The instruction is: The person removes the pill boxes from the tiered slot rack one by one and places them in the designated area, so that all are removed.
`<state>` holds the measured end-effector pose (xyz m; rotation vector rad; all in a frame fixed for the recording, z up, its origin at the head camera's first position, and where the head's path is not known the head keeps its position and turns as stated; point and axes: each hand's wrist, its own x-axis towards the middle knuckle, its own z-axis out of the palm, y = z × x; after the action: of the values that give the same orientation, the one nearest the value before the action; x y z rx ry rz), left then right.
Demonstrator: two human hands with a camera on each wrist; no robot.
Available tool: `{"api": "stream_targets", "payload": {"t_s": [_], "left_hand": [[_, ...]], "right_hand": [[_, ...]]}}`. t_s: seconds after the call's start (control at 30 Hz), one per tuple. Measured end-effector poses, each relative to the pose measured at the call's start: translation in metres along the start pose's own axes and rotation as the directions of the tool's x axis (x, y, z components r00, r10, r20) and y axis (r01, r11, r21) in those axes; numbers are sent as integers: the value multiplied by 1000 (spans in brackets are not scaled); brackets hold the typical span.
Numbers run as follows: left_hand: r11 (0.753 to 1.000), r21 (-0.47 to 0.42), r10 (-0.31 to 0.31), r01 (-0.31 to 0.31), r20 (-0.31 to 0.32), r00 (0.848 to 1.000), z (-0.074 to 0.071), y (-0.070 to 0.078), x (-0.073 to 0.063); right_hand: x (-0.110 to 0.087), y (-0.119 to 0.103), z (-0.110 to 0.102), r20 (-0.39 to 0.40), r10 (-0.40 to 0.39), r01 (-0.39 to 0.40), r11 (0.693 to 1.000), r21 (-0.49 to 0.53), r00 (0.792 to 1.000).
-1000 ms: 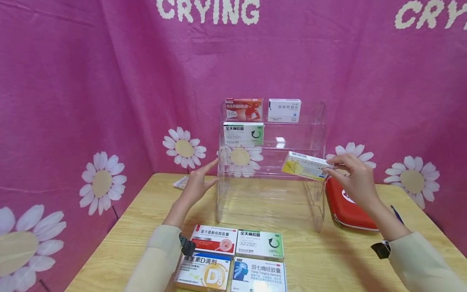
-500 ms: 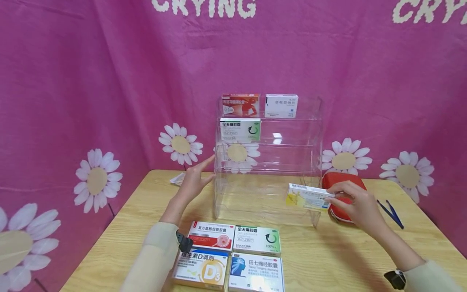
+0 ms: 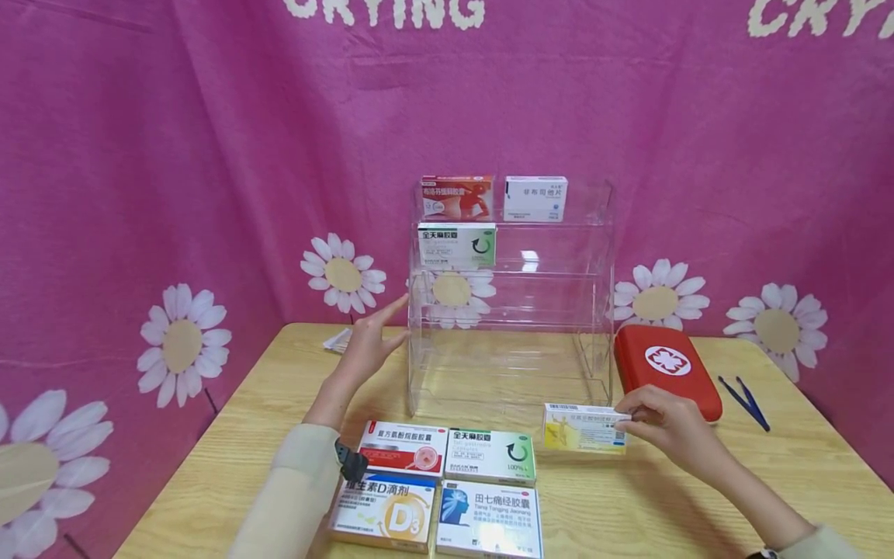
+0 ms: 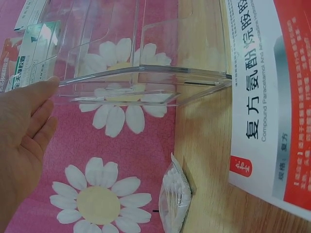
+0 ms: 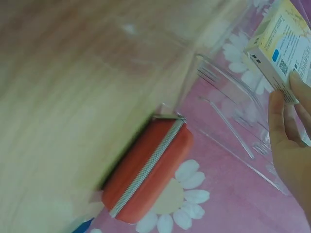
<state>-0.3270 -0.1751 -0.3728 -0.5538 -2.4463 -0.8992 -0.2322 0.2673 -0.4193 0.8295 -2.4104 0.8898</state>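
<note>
In the head view my right hand (image 3: 667, 427) pinches the right end of a yellow and white medicine box (image 3: 583, 429). The box is held out in front of the clear acrylic display rack (image 3: 517, 373), low and near its front right corner. The right wrist view shows thumb and fingers on the end of that box (image 5: 282, 46). At the rack's left side, my left hand (image 3: 366, 345) has its fingers extended, fingertips right at the side panel. A red box (image 3: 457, 198) and a white box (image 3: 535, 199) stand on the top tier, with a green-white box (image 3: 457, 245) below.
In front of the rack lie several medicine boxes: a red-white one (image 3: 403, 448), a green-white one (image 3: 490, 456), a vitamin D one (image 3: 384, 512) and a blue-white one (image 3: 489, 519). A red zip case (image 3: 663, 369) and blue tweezers (image 3: 746, 404) lie right. Bagged cotton swabs (image 4: 175, 196) lie left.
My right hand has brought the yellow and white box down from in front of the middle tiers to low before the rack. The left hand stays at the rack's side.
</note>
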Motion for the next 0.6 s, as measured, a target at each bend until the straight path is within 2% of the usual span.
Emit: {"api": "stream_targets", "payload": {"t_s": [0.17,0.37,0.47,0.6], "left_hand": [[1000,4,0,0,2,1000,0,0,0],[1000,5,-1,1,4,1000,0,1,0],[1000,6,-4,4,5,1000,0,1,0],[1000,6,-14,14,9,1000,0,1,0]], "right_hand": [[-6,3,6,85,48,-50,998,25,995],[-7,9,9,184,97,-111,992,67,978],[-7,12,12,211,104,-127,987,100,972],[-6,15,16,218,85,-112,987,119,972]]}}
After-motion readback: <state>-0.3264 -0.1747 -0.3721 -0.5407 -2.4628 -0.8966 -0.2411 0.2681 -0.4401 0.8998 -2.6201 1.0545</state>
